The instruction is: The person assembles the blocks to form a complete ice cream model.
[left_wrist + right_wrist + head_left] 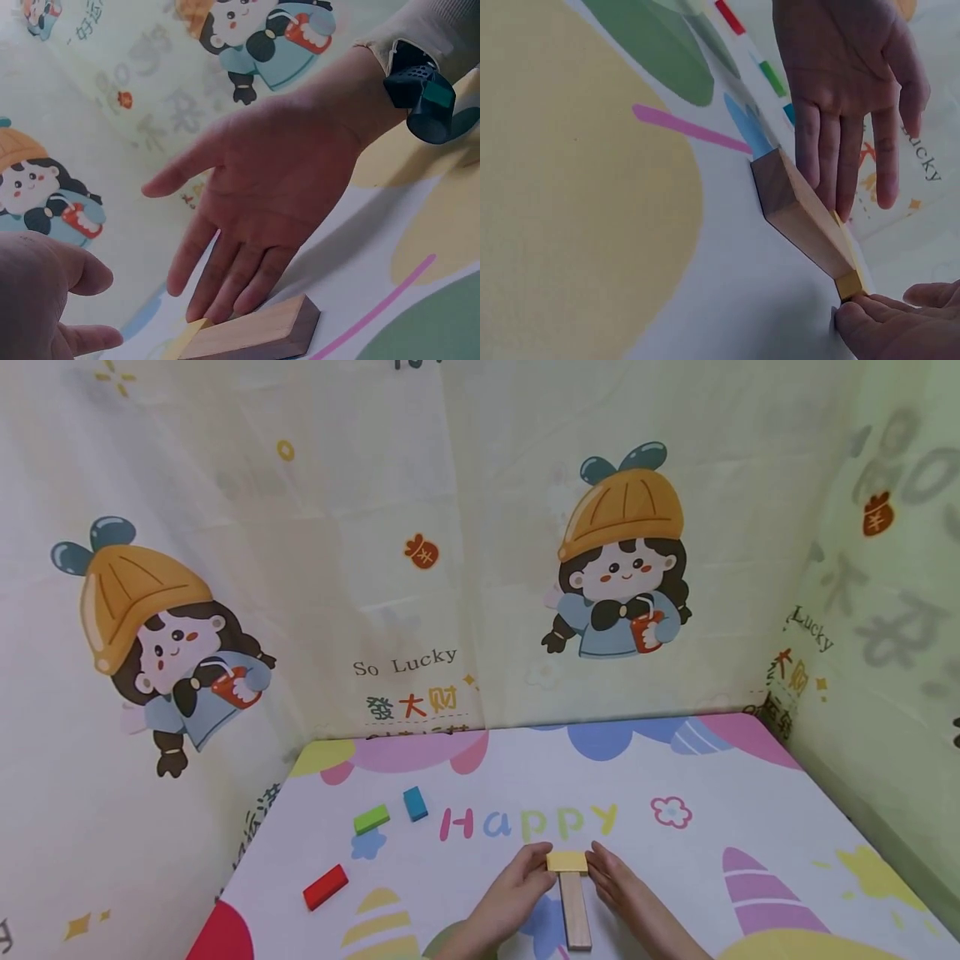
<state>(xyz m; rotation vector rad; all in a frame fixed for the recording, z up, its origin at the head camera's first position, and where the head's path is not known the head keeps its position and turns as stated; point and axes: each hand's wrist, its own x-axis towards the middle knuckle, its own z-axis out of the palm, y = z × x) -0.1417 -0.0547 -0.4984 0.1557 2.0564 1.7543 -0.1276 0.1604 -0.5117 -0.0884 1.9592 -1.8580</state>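
Observation:
A yellow block [567, 862] lies crosswise at the far end of a plain wooden block [575, 910], forming a T on the table. My left hand [517, 887] is at the yellow block's left end, its fingers extended, as the right wrist view shows the left palm [844, 75]. At the opposite end is my right hand [617, 878], fingertips at or very near the yellow block. The left wrist view shows the right palm [281, 169] facing inward with straight fingers. Neither hand curls round a block. Exact fingertip contact is hard to tell.
To the left on the patterned tabletop [525, 777] lie a red block [326, 887], a green block [372, 819] and a blue block [415, 803]. A printed cloth [495, 610] hangs behind the table, with more cloth along both sides.

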